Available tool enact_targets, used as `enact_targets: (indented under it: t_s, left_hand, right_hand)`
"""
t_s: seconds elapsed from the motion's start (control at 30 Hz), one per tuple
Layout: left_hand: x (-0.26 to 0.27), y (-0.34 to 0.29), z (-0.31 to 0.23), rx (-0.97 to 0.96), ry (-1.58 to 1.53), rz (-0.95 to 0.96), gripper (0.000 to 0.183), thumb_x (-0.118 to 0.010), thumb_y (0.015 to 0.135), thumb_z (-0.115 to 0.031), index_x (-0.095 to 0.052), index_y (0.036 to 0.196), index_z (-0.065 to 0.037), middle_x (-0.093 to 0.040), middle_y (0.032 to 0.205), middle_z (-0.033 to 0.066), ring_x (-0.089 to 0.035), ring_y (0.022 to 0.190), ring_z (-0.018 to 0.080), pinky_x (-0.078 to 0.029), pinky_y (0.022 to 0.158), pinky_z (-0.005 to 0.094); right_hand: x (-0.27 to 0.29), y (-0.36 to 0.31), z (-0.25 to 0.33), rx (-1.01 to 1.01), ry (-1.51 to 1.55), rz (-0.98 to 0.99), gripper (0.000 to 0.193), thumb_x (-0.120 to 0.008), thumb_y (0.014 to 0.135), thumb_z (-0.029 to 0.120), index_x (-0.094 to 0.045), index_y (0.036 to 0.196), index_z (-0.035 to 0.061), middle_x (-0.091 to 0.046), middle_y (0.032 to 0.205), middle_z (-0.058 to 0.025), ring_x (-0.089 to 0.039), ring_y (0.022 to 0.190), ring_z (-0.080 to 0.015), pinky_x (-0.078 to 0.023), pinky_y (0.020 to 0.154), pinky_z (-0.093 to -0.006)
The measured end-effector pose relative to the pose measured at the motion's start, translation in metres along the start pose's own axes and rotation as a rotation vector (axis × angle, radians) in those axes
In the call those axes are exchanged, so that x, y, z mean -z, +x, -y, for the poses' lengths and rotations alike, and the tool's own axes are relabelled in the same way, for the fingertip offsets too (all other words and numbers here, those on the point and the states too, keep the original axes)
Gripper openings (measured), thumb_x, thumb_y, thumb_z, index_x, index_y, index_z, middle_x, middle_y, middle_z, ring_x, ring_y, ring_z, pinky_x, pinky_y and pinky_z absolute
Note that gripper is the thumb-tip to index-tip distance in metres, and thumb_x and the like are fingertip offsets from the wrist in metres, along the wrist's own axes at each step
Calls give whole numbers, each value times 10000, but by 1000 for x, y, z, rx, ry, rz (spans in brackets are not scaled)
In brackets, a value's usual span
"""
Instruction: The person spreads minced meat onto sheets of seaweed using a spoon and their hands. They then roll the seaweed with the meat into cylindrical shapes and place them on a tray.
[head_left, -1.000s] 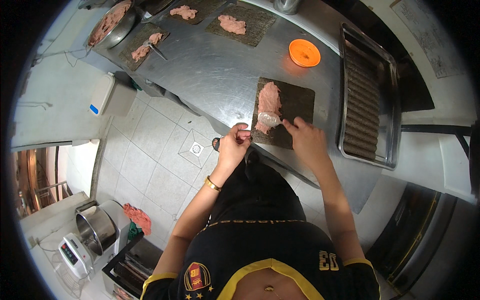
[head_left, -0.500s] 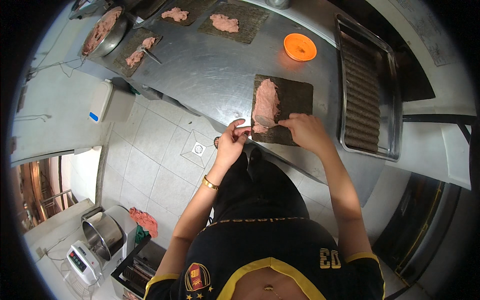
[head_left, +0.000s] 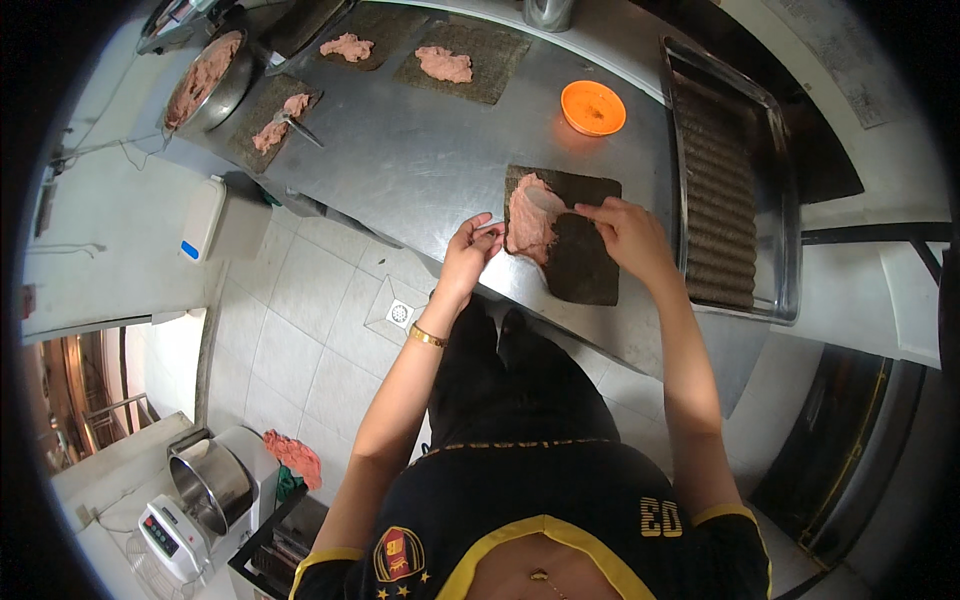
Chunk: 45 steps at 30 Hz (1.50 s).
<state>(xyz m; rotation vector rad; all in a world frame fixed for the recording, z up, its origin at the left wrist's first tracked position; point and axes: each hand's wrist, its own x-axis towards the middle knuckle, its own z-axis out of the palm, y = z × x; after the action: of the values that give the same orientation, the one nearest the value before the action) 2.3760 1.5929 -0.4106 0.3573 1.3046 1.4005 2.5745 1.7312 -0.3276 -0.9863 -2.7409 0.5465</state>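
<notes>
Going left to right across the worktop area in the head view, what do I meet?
Round silver metal bowl → bare left hand → rough pink paste strip on the near dark flat sheet → round orange plastic bowl → rectangular silver metal tray.

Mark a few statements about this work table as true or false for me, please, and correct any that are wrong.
1. The right hand holds a spoon at the pink paste. True.
2. The orange bowl stands inside the metal tray. False: it stands on the steel table, apart from the tray.
3. Four dark sheets on the table bear pink paste. True.
4. The gold bracelet is on the right wrist. False: it is on the left wrist.
5. The steel bowl at the far left is empty. False: it holds pink paste.
6. The left hand is by the nearest sheet's left edge. True.
</notes>
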Motion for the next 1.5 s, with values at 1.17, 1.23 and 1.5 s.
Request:
enact_targets:
  t_s: [1.17,1.23,1.5]
  left_hand:
    - [2,35,-10,-26,49,40,383,-442,915,-19,-369,1286,43,-564,1182,167,-571,1031,171,-474,872,247]
    - [2,35,-10,-23,39,40,380,-443,918,-22,-370,1285,43,-564,1181,167,-571,1031,171,-474,872,247]
    - [1,39,-10,-30,19,37,377,-429,921,-19,-369,1288,42,-570,1160,163,-573,1007,165,-475,869,242]
  right_hand:
    - [-10,31,25,-61,-236,162,271,-536,805,115,-696,1010,193,-611,843,-87,-616,794,-287,-495,687,-432]
    - [1,24,25,-1,-254,173,267,-531,811,117,-697,1006,195,-606,831,-74,-617,782,-280,-495,680,-429]
    - [4,35,19,82,-295,17,302,-532,796,94,-687,1031,203,-599,817,-52,-622,761,-261,-497,651,-397]
